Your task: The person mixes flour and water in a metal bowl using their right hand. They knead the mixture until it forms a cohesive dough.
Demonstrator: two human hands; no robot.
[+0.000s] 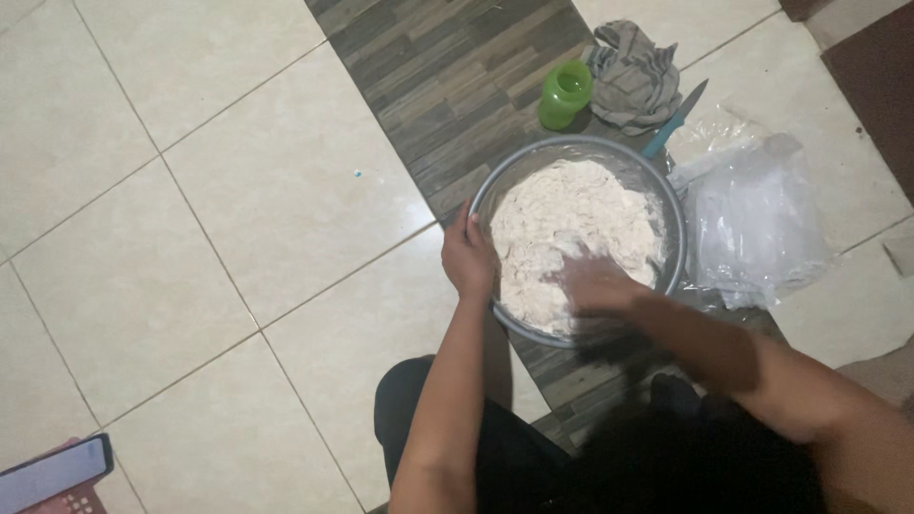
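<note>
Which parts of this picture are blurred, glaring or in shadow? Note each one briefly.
Head view: the right hand in the dough is smeared by motion blur; the left hand on the bowl rim is sharper; the plastic bag shows soft glare; the bottom right corner lies in dark shadow.

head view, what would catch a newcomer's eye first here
First, the metal bowl of pale floury dough on the floor right of centre, with the right hand buried in it and the left hand gripping the rim. Behind it stand a bright green cup and a crumpled grey cloth.
</note>
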